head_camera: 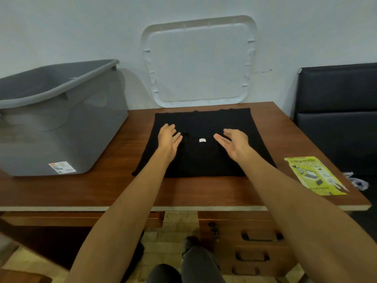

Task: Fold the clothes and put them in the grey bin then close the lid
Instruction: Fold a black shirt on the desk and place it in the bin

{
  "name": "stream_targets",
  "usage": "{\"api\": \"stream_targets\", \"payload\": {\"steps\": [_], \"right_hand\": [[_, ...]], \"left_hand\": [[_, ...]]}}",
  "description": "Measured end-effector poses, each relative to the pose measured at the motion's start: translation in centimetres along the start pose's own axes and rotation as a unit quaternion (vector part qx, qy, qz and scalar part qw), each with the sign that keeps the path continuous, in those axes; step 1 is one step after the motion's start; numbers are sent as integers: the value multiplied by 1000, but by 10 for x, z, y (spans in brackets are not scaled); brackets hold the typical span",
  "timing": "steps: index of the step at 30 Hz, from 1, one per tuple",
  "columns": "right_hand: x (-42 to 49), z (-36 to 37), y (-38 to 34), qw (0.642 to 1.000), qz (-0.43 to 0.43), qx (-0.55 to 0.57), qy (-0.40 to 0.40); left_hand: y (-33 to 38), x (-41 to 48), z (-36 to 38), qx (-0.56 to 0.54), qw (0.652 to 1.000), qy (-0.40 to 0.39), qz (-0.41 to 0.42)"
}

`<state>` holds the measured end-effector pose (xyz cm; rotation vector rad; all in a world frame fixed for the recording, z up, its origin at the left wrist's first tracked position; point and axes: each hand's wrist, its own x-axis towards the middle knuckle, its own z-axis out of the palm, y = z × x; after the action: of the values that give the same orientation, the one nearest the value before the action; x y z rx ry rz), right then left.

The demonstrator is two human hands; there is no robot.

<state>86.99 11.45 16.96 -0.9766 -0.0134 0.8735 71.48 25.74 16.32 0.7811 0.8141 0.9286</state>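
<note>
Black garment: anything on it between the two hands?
Head view: only a small white tag on the black garment lies between left hand and right hand.

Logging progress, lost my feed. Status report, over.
Both hands, left and right, open above black garment, holding nothing. Garment flat on desk. Grey bin open, lid against wall. Nothing blocking.

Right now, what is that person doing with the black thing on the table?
A person is folding a black garment laid flat on the brown wooden table. The left hand and right hand are open just above it, holding nothing. The open grey plastic bin stands to the left, and its white plastic lid leans against the wall, so nothing is packed yet.
</note>
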Motion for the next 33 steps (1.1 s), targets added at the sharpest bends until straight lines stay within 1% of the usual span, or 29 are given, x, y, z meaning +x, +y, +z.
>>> {"api": "stream_targets", "payload": {"steps": [1, 2, 3, 4, 5, 6, 7, 8, 9, 10, 11, 12, 13, 15, 18, 20, 22, 23, 25, 26, 28, 29, 30, 33], "right_hand": [[2, 0, 2, 999, -13, -31, 7], [5, 0, 6, 996, -36, -76, 17], [6, 0, 9, 988, -67, -136, 29], [8, 0, 14, 969, -110, -216, 39], [8, -1, 17, 937, -162, -306, 39], [6, -3, 20, 892, -215, -397, 26], [3, -4, 23, 841, -257, -476, -3], [3, -7, 27, 784, -280, -552, -42], [2, -10, 31, 715, -283, -635, -79], [4, -15, 36, 632, -267, -721, -101], [7, -20, 40, 553, -237, -792, -103], [9, -26, 42, 506, -207, -832, -96], [8, -31, 43, 488, -187, -848, -90], [5, -37, 41, 490, -178, -848, -93], [-2, -41, 36, 490, -199, -844, -89], [-4, -48, 29, 495, -220, -839, -59], [-12, -56, 20, 491, -241, -837, -19], [-17, -60, 15, 488, -250, -836, 5], [-29, -68, 5, 487, -262, -831, 64], [-36, -71, 1, 489, -256, -829, 97], [-51, -76, -5, 480, -206, -837, 165], [-59, -77, -6, 475, -173, -841, 193], [-66, -77, -7, 475, -141, -842, 214], [-82, -78, -6, 498, -87, -830, 237]], "left_hand": [[-3, 1, -1, 70, 997, 1, 28], [-5, 0, -3, 175, 982, -4, 68], [-7, -2, -6, 303, 945, -16, 123], [-8, -5, -10, 426, 886, -37, 181], [-10, -9, -15, 524, 818, -70, 227], [-14, -12, -18, 601, 752, -107, 248], [-19, -14, -22, 664, 692, -135, 249], [-24, -18, -24, 721, 635, -151, 233], [-30, -21, -28, 765, 592, -152, 203], [-35, -24, -30, 790, 570, -143, 177], [-39, -25, -33, 798, 567, -128, 163], [-41, -26, -36, 797, 572, -110, 161], [-42, -28, -38, 794, 578, -96, 165], [-37, -32, -42, 788, 585, -85, 174], [-25, -38, -49, 775, 604, -48, 180], [-14, -41, -54, 788, 602, 2, 125], [0, -45, -61, 806, 589, 52, 40], [7, -49, -64, 803, 591, 74, 7], [18, -56, -71, 787, 605, 121, -11], [23, -58, -75, 786, 602, 138, -8], [31, -62, -84, 795, 588, 148, -8], [35, -65, -87, 794, 593, 135, -13], [38, -69, -87, 783, 610, 118, -21], [44, -89, -86, 736, 670, 80, -44]]}}
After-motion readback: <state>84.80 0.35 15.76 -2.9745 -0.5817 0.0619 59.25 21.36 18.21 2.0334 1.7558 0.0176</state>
